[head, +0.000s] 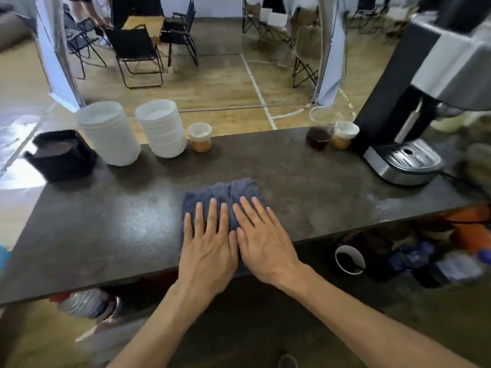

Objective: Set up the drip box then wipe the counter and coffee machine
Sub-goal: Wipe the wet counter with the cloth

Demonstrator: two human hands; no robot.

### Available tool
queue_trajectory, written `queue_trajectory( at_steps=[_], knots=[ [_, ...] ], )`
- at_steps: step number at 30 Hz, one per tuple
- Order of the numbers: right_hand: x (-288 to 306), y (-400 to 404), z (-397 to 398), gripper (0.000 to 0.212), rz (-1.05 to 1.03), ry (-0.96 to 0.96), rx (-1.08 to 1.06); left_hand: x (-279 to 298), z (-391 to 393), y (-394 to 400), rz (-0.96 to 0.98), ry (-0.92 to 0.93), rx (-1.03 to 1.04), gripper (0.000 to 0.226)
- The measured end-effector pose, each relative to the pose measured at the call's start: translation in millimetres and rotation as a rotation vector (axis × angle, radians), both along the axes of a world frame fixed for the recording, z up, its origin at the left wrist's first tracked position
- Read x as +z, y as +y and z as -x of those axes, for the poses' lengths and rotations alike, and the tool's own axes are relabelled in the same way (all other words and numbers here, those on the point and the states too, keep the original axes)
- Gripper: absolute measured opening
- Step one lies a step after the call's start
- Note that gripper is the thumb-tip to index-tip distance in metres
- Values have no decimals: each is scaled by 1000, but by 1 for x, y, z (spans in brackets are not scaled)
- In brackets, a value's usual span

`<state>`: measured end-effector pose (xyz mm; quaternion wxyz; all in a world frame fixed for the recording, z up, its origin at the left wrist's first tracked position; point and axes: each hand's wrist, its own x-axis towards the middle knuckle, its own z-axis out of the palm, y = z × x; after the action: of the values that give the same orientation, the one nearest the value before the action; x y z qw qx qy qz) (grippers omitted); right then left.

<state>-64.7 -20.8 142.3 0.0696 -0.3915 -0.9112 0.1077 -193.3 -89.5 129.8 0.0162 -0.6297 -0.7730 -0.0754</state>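
Observation:
A blue-grey cloth (225, 191) lies flat on the dark counter (106, 229), near its front edge. My left hand (208, 243) and my right hand (261, 235) press side by side on the cloth with straight, spread fingers. The black drip box (59, 155) holds dark grounds and sits at the counter's far left corner. The silver and black coffee machine (414, 120) stands at the far right, its metal drip tray facing me.
Two stacks of white lids (110, 132) (162, 127) stand at the back left with a small cup (199, 136) beside them. A glass jug of coffee (320, 128) and a second cup (344, 135) sit next to the machine. Clutter lies under the counter.

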Motion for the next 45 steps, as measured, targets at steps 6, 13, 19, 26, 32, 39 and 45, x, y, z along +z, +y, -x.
queue_trajectory(
  at_steps=[6,13,19,26,32,39,45],
  knots=[
    [3,43,-131,65,-27,-21,-246,7,-119,74,30,-29,-254,65],
    [7,81,-219,67,-20,28,-376,21,-184,120,79,-57,-431,60],
    [9,118,-269,52,-77,108,-399,21,-227,153,79,-50,-460,62],
    [-7,149,-359,54,-76,114,-422,15,-317,181,20,15,-510,57],
    [-5,198,-424,56,47,170,-398,15,-381,217,-13,51,-541,57],
    [8,191,-418,43,-47,210,-459,12,-374,211,37,27,-465,54],
    [11,167,-386,29,-84,284,-451,19,-348,195,-83,21,-347,48]
  ],
)
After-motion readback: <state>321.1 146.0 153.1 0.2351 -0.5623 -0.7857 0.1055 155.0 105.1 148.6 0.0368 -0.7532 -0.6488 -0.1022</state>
